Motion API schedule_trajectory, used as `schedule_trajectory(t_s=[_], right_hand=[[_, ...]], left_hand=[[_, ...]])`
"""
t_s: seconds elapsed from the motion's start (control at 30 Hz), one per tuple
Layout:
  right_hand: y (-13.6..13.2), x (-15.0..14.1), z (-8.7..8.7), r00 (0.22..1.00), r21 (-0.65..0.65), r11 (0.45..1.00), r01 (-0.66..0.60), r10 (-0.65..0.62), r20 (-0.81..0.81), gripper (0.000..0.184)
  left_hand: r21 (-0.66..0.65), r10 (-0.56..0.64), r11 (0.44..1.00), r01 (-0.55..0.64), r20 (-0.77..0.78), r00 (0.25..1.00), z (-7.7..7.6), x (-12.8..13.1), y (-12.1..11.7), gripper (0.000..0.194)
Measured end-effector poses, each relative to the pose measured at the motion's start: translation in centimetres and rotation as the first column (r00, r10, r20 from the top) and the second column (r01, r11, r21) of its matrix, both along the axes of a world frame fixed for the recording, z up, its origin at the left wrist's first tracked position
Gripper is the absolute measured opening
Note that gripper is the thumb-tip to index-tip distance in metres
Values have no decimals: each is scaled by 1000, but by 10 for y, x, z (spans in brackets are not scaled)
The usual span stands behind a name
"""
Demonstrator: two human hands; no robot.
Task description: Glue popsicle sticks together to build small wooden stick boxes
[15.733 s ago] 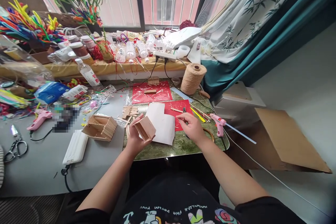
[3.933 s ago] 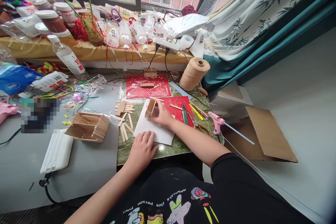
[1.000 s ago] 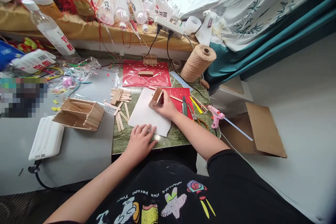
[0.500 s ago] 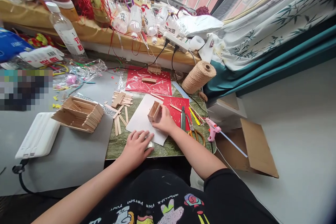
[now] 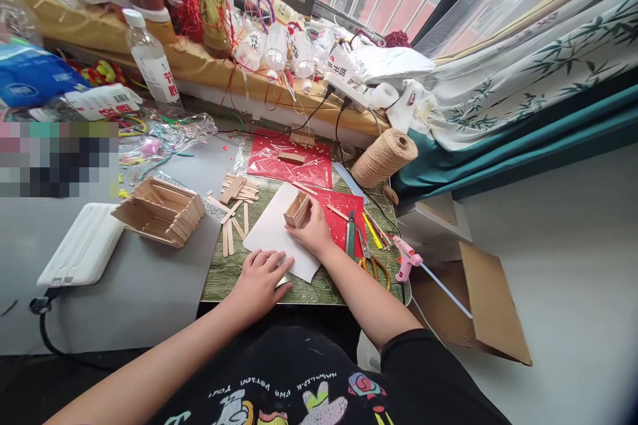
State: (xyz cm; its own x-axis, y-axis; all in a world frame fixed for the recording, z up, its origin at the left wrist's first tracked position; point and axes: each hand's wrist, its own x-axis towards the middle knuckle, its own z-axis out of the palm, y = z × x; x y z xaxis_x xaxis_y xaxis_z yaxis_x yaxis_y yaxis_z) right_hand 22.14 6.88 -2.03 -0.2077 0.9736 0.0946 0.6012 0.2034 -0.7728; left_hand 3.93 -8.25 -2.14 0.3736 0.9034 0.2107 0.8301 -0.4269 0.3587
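Note:
My right hand (image 5: 315, 229) grips a small open wooden box (image 5: 296, 210) by its right side, over a white sheet of paper (image 5: 269, 226). My left hand (image 5: 262, 282) lies with fingers spread at the paper's lower left edge, holding nothing. Loose craft sticks (image 5: 228, 239) lie left of the paper, several of them in a pile. A larger box made of craft sticks (image 5: 187, 216) sits farther left on the grey surface. To the right of my right hand are a green-handled cutter (image 5: 351, 234) and scissors with orange-brown handles (image 5: 375, 272).
A pink glue gun (image 5: 407, 259) with a long glue stick lies at the table's right edge. Behind it stands a twine spool (image 5: 385, 158). Red sheets (image 5: 319, 166) lie under plastic film. A white power bank-like block (image 5: 82, 246) is at left, a cardboard box (image 5: 493, 305) at lower right.
The camera view has shifted, so the scene sits slightly farther right. The small box is turned a little in my right hand; my left hand stays at the paper's edge.

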Motion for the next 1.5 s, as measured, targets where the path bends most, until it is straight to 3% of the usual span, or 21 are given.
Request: schedule_trajectory(t_s=[0.1,0.23,0.33,0.47,0.6,0.7,0.83,0.93,1.0,1.07,1.27,1.33,1.4,1.5], right_hand=[[0,2,0,998,-15,998,-66,66,3,105],[3,5,2,1000,-29,999,-14,13,-18,104],[6,6,1,995,-38,994,-100,100,3,105],[9,7,1,999,-30,999,-39,38,-18,103],[9,8,3,995,-43,994,-102,101,-20,100],[8,7,3,998,-57,997,-48,46,-38,100],[10,8,5,995,-70,994,-85,81,-51,101],[17,12,13,985,-36,999,38,-43,-166,97],[17,15,20,946,-31,994,101,-106,-307,95],[11,16,27,892,-81,993,83,-110,-438,91],[-32,13,39,787,-285,959,-1,-175,-592,88],[-48,12,44,699,-406,912,-59,-252,-669,76],[-61,10,52,571,-535,827,-173,-358,-739,66],[-68,6,63,479,-638,709,-301,-466,-744,66]], left_hand=[[-2,-1,1000,1,3,1000,-1,0,0,42],[6,-5,1000,5,9,1000,-3,-1,0,45],[9,0,1000,0,11,1000,-2,-1,0,45],[11,2,1000,-3,16,1000,-2,-1,0,44],[30,1,1000,-2,29,1000,-3,-1,0,44],[38,1,999,-3,37,999,-4,-1,0,44],[26,3,1000,-4,32,999,-3,-2,0,42],[15,-4,1000,4,44,999,-1,-3,1,44],[21,-16,1000,15,52,999,1,-4,1,43],[42,-15,999,13,59,998,0,-4,1,41],[89,20,996,-30,113,993,-10,-2,-1,39],[85,20,996,-31,121,992,-9,-2,-1,39],[66,13,998,-20,111,994,-7,-3,-1,39],[44,8,999,-12,94,996,-3,-4,0,41]])
